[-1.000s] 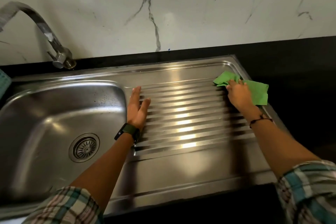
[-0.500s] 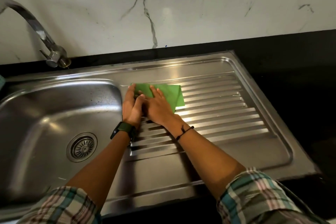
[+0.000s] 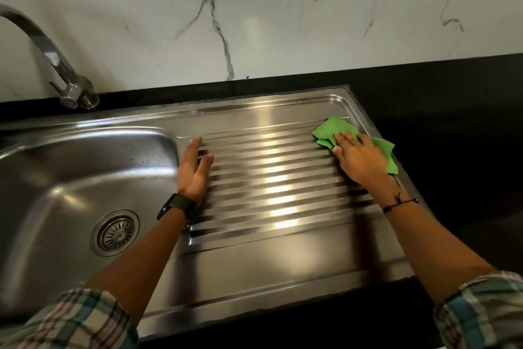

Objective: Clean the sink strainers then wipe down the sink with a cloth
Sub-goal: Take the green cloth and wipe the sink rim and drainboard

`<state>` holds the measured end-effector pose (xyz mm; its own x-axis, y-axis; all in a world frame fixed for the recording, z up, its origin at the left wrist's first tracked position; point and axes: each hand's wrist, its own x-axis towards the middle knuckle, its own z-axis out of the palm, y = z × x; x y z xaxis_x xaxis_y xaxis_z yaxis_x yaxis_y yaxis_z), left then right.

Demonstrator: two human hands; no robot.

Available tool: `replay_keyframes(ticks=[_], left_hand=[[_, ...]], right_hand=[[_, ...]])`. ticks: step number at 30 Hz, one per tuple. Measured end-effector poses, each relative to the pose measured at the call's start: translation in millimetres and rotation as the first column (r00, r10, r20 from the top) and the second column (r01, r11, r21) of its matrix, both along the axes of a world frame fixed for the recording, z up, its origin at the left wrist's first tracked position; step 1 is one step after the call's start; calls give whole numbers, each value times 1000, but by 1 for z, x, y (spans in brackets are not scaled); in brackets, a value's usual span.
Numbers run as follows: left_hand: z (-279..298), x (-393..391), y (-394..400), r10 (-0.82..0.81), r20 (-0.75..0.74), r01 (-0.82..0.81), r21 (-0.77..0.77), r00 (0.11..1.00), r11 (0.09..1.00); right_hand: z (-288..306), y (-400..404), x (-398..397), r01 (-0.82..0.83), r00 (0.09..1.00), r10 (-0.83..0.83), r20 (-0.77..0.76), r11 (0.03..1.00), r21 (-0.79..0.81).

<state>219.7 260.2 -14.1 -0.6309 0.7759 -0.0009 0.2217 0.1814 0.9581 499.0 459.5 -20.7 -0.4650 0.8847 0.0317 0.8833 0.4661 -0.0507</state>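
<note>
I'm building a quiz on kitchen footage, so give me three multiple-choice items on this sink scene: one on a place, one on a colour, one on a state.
1. Where is the cloth?
A. in the basin
B. at the far right of the drainboard
C. over the tap

2. What colour is the cloth?
A. green
B. white
C. blue

3. What is the left hand doing?
A. gripping the tap
B. lifting the strainer
C. resting flat on the drainboard by the basin edge, fingers straight

Answers: 1 B, the right hand presses it there; 2 A, bright green on steel; 3 C, it holds nothing.
</note>
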Motion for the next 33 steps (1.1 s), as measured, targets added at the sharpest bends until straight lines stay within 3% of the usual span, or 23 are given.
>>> replay_keyframes(ticks=[3, 6, 10, 14, 17, 19, 23, 30, 33], left_hand=[[1, 0, 1, 5, 14, -5, -1, 1000, 1000], [-1, -4, 2, -3, 47, 1, 26, 999, 1000], [-3, -9, -1, -7, 155, -4, 69, 988, 998], [5, -8, -6, -25, 330, -25, 144, 944, 989], [4, -5, -14, -78, 345, 3, 213, 935, 977], [5, -6, -17, -99, 352, 19, 224, 931, 974], [9, -4, -22, -113, 362, 53, 171, 925, 984], [6, 22, -31, -151, 329, 123, 106, 932, 987], [6, 33, -35, -159, 307, 138, 89, 938, 986]], right_hand=[[-2, -10, -8, 60, 998, -57, -39, 994, 87], [-1, -25, -28, 129, 990, -124, -64, 989, 77], [-2, -85, -81, 83, 989, -72, -133, 993, 79], [9, -140, -153, -102, 976, 99, -195, 995, -8], [8, -186, -206, -300, 920, 293, -260, 954, 11], [7, -198, -216, -350, 883, 336, -328, 936, 16], [8, -173, -187, -467, 873, 464, -151, 884, 19], [9, -77, -46, -89, 993, 89, -72, 996, 1], [20, -43, 5, 30, 990, -25, 140, 999, -36]])
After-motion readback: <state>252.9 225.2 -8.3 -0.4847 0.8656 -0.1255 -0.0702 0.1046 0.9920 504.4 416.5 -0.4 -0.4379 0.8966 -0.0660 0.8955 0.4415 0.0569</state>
